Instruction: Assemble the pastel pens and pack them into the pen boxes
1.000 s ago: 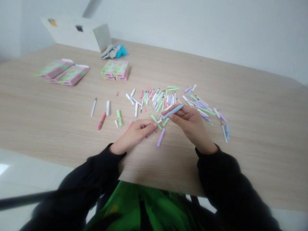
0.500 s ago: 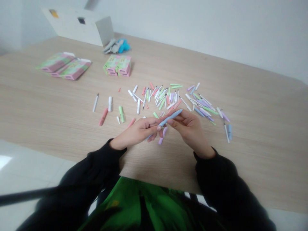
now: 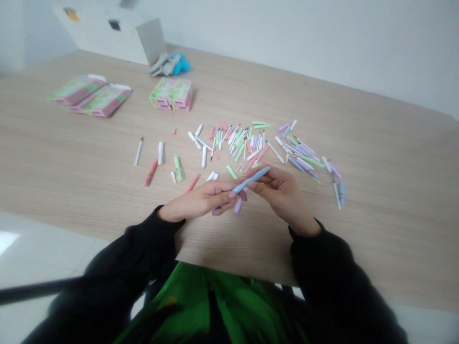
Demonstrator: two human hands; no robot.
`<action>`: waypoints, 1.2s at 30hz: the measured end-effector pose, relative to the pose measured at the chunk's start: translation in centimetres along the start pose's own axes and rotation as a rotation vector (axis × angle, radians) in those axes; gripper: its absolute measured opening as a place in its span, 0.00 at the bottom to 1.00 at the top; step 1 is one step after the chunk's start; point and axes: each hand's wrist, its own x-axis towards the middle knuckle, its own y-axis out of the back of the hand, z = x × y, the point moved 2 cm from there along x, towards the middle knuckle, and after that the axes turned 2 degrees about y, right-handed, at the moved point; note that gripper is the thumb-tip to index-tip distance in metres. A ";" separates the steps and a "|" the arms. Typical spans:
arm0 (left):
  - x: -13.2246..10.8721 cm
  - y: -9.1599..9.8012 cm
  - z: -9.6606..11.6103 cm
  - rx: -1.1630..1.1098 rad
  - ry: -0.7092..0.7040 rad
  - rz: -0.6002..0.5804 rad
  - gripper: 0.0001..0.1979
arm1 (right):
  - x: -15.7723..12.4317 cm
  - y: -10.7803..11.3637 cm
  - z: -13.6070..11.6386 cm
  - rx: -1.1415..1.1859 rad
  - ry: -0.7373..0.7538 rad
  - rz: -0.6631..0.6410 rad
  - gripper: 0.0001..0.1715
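Observation:
A light blue pen is held slantwise above the table, its right end raised. My left hand is closed on its lower left end, with the thumb on top. My right hand pinches the pen farther up, thumb below and fingers behind. A small bit of blue shows under my left fingers; whether it belongs to the same pen I cannot tell. Just below the held pen, partly covered by my left fingers, lies a purple pen part. White pen pieces and a pink piece lie beyond my left hand.
Loose pen caps, barrels and refills are heaped beyond my hands, with another pile to the right. Several separate parts, including a green cap, lie left. Pink-green boxes, flat packs, gloves and a white carton stand farther back.
Both hands keep their hold on the blue pen, and its tilt is nearly the same. My left hand has shifted slightly left and down. The whole view has moved a little.

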 end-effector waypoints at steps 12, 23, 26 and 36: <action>-0.1 0.6 0.4 0.220 -0.044 0.187 0.20 | 0.3 0.3 -0.6 -0.094 0.041 0.013 0.11; 0.3 0.7 0.0 0.211 -0.029 0.307 0.15 | 0.2 0.5 -0.2 -0.095 0.061 0.073 0.08; 0.3 0.6 0.3 0.314 -0.100 0.266 0.13 | 0.2 0.1 -0.1 -0.047 0.020 0.083 0.09; 0.3 -0.2 -0.1 0.375 -0.163 0.276 0.15 | -0.5 -1.0 0.5 0.061 -0.011 0.253 0.10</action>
